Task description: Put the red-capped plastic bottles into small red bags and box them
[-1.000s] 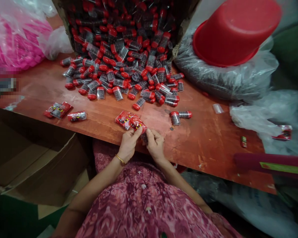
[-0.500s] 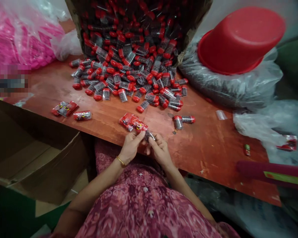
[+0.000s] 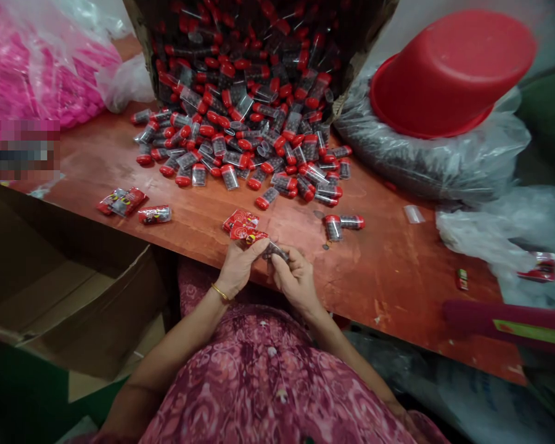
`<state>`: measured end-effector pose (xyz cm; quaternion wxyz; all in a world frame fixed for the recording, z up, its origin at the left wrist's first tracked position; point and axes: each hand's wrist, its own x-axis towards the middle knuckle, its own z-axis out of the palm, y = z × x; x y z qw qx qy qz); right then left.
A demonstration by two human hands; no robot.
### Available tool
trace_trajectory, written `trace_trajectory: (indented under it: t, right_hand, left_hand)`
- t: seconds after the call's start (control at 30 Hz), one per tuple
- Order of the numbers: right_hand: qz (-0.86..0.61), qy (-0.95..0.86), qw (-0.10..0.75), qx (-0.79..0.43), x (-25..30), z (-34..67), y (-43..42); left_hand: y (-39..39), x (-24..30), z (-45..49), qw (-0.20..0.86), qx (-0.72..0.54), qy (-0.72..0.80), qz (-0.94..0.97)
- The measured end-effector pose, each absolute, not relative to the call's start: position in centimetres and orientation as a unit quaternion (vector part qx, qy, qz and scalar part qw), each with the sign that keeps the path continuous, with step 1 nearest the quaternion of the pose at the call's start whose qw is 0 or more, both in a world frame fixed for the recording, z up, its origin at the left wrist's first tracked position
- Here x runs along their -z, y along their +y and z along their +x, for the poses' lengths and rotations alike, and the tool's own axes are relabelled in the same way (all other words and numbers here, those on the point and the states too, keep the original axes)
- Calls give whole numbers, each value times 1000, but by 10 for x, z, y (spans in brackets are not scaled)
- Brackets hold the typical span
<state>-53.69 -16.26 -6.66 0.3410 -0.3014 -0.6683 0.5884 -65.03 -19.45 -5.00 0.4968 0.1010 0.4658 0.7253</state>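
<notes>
My left hand [image 3: 238, 266] pinches a red printed wrapper [image 3: 250, 235] at the near edge of the red-brown table [image 3: 388, 265]. Close beside it, my right hand [image 3: 296, 279] grips a small clear vial [image 3: 275, 250] filled with dark contents, its end touching the wrapper. More red wrappers [image 3: 240, 219] lie on the table just beyond my fingers. A big heap of red-capped vials [image 3: 245, 142] spills from a tipped cardboard box [image 3: 259, 43] further back. Two loose vials [image 3: 342, 224] lie to the right of my hands.
Three wrapped vials [image 3: 134, 205] lie at the left. An open cardboard box [image 3: 65, 290] stands below the table's left edge. A red basin [image 3: 448, 74] rests upside down on a plastic bag of dark material [image 3: 425, 154]. A pink-filled bag [image 3: 37, 68] sits far left.
My hands have drawn closer together, and the vial in my right hand has moved in against the wrapper held by my left.
</notes>
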Motion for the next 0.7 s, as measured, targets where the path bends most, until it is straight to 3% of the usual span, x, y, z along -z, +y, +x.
trace_trajectory:
  t: [0.27, 0.5, 0.7]
  right_hand:
    - [-306, -757, 403, -414, 67, -541, -166]
    - [-291, -573, 333, -690, 61, -550, -169]
    - [-299, -536, 326, -719, 57, -551, -166]
  left_hand:
    - [-188, 37, -646, 521, -739, 425, 43]
    - [-194, 37, -648, 561, -677, 463, 108]
    - [-197, 39, -648, 491, -739, 453, 88]
